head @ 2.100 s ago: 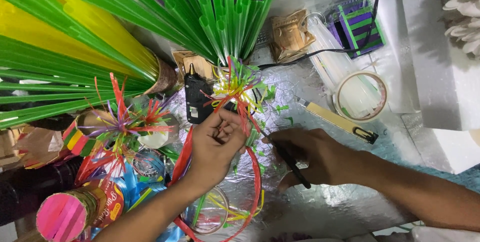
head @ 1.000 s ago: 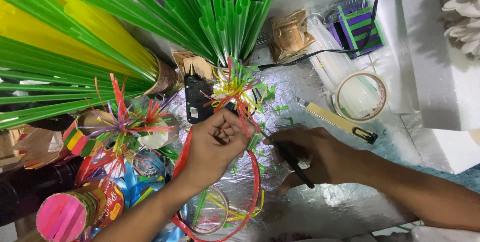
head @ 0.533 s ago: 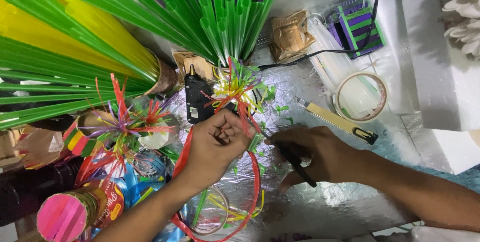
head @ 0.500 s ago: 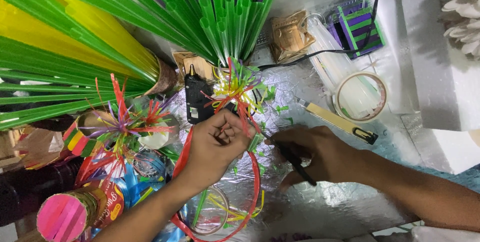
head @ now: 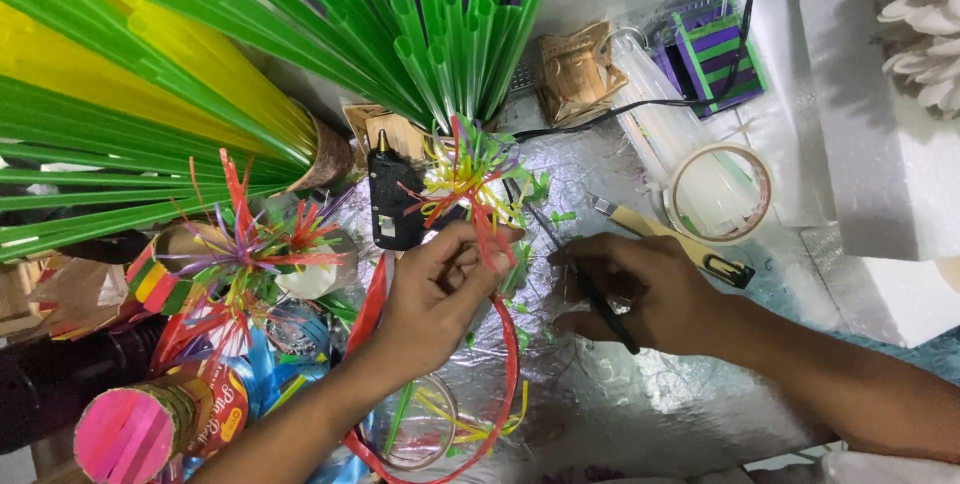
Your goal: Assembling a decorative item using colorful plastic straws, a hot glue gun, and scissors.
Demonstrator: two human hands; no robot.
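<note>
1. Head view, landmark = black glue gun (head: 392, 206), lying on the silver-foil bench (head: 620, 414).
2. Left hand (head: 435, 294): just below-right of the glue gun, fingertips pressed together, pinching a red straw strip (head: 487, 240) at the base of a straw burst (head: 468, 172) of red, yellow and green strips.
3. That straw burst sits directly right of the glue gun, touching it.
4. Red strip loop (head: 510, 364) runs down from the left hand, below the glue gun.
5. Right hand (head: 640, 294): well right of the glue gun, fingers closed round a thin dark tool (head: 590, 289), tip aimed toward the straw burst.
6. Box cutter (head: 665, 239): right of the glue gun, just above the right hand.
7. Tape roll (head: 720, 194): far right of the glue gun, overlapping a bundle of clear glue sticks (head: 660, 114).
8. Green straw bundle (head: 450, 34): above the glue gun, fanned out.
9. Second straw burst (head: 245, 259): left of the glue gun.
10. Pink-ended tube (head: 125, 434): below-left of the glue gun.
</note>
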